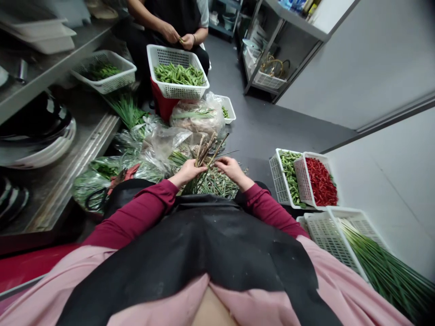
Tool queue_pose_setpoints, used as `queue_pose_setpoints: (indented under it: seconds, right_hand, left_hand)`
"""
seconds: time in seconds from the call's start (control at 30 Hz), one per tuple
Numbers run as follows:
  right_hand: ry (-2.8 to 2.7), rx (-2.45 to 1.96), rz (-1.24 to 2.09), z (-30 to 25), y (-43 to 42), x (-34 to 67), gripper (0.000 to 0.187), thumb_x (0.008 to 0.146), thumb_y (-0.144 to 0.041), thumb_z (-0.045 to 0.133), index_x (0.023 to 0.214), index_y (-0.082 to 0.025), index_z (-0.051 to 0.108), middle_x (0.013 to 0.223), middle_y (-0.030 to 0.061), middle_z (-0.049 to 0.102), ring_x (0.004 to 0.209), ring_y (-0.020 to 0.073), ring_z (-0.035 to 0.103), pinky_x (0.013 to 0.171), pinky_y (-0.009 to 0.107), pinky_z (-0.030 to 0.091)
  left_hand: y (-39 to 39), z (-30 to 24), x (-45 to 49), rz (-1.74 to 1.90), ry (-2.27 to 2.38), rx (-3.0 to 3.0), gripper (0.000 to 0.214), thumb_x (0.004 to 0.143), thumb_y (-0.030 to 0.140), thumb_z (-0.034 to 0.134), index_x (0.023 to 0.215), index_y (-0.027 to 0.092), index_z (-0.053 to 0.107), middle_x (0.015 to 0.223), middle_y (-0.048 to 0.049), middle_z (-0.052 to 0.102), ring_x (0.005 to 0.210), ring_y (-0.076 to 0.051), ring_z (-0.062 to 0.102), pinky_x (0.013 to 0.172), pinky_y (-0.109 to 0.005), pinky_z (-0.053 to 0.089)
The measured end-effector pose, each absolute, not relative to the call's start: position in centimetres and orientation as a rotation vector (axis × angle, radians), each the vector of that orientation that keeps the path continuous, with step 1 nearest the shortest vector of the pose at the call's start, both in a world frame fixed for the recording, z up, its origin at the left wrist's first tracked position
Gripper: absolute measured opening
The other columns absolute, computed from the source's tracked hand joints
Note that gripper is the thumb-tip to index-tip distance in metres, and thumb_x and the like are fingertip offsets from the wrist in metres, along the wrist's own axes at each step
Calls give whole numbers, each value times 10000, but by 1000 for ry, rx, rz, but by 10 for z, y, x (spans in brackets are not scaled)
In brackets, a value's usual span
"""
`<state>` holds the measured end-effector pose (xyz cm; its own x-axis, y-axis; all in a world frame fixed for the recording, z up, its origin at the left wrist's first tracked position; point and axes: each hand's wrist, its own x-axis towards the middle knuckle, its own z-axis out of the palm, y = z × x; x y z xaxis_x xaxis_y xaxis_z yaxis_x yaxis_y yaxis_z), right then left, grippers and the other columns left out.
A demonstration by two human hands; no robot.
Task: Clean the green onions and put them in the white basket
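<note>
My left hand [188, 172] is closed around a bunch of long green stalks [203, 151] with brownish, dry-looking ends pointing up and away from me. Just to the right, my right hand [233, 171] has thumb and fingers pinched together beside the bunch, on what looks like a thin stalk [228, 154]. Beneath both hands lies a loose heap of green and pale trimmings [219, 183]. Clear plastic bags [166, 140] of greens rest beyond and left of my left hand.
Opposite, a person's hands [178, 38] work above a white basket [178, 91] of green pods. Baskets of green peppers [289, 174], red chillies [319, 181] and long scallions [377, 253] stand right. A metal shelf [68, 50] edges the left; a bagged bundle [197, 115] lies ahead.
</note>
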<state>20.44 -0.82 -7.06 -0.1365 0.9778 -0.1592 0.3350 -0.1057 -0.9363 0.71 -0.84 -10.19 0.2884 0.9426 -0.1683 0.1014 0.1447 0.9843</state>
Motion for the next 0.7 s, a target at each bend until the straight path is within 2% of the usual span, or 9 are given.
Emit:
queue_pose_setpoints:
  seconds: [0.13, 0.23, 0.37, 0.47, 0.57, 0.7]
  right_hand:
    - [-1659, -1590, 1111, -88, -20, 182, 162, 774, -306, 642, 704, -164, 605, 626, -1, 610, 539, 97, 535, 548, 224, 405]
    - [-1662, -1558, 1189, -88, -19, 183, 128, 738, -268, 672, 702, -155, 625, 612, -12, 599, 535, 94, 509, 558, 230, 395]
    - [-1241, -1393, 1414, -69, -12, 210, 163, 670, -271, 727, 710, -153, 622, 585, -28, 575, 479, 74, 464, 499, 220, 376]
    - [-826, -1212, 1431, -47, -4, 240, 169, 659, -212, 740, 734, -173, 593, 632, -25, 611, 526, 78, 528, 505, 202, 409]
    - [-615, -1060, 1342, -24, 4, 270, 147, 713, -134, 698, 747, -193, 568, 651, -36, 626, 595, 84, 589, 537, 193, 451]
    - [-566, -934, 1217, -2, 11, 293, 148, 791, -77, 623, 743, -197, 552, 641, -49, 613, 608, 75, 595, 587, 198, 484]
  left_hand:
    - [-9, -106, 11, 880, 1135, 1380, 299, 607, 365, 742, 739, 106, 675, 615, -13, 629, 587, -148, 541, 574, -267, 438]
    - [-6, -112, 8, 872, 1127, 1446, 293, 625, 373, 726, 731, 106, 674, 611, -15, 627, 596, -157, 550, 591, -276, 439]
    - [5, -120, -1, 853, 1143, 1531, 245, 625, 335, 713, 725, 116, 670, 653, -19, 649, 638, -168, 574, 645, -285, 448]
    - [11, -125, -6, 817, 1160, 1577, 215, 626, 312, 704, 712, 119, 666, 651, -14, 648, 649, -175, 583, 673, -291, 448]
    - [15, -128, -9, 775, 1201, 1616, 178, 628, 288, 685, 695, 125, 657, 630, -4, 634, 641, -173, 576, 667, -286, 438]
    - [18, -130, -13, 755, 1246, 1658, 164, 636, 284, 661, 695, 132, 651, 639, -2, 632, 647, -172, 570, 666, -283, 430]
